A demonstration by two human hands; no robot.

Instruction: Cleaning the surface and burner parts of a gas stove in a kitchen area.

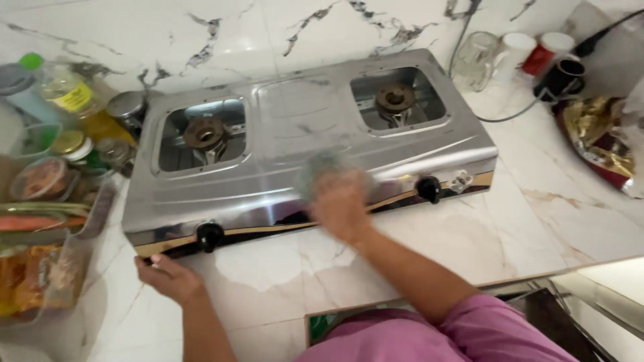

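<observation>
A steel two-burner gas stove (295, 127) sits on the white marble counter (537, 221). My right hand (342, 204) is pressed on the stove's front middle, closed on a grey-green scrub pad (322, 169); both are blurred by motion. My left hand (168, 276) rests against the stove's front left corner, fingers touching its lower edge just left of the left black knob (210, 234). The right black knob (428, 189) is just right of my right hand. Both burners are bare, with no pot supports on them.
Jars, bottles and tubs (60, 141) crowd the counter left of the stove, with a clear tray of packets (40, 268) in front. At back right stand a glass jug (476, 60), cups (537, 50) and a black cable. A red-and-gold bag (597, 141) lies at far right.
</observation>
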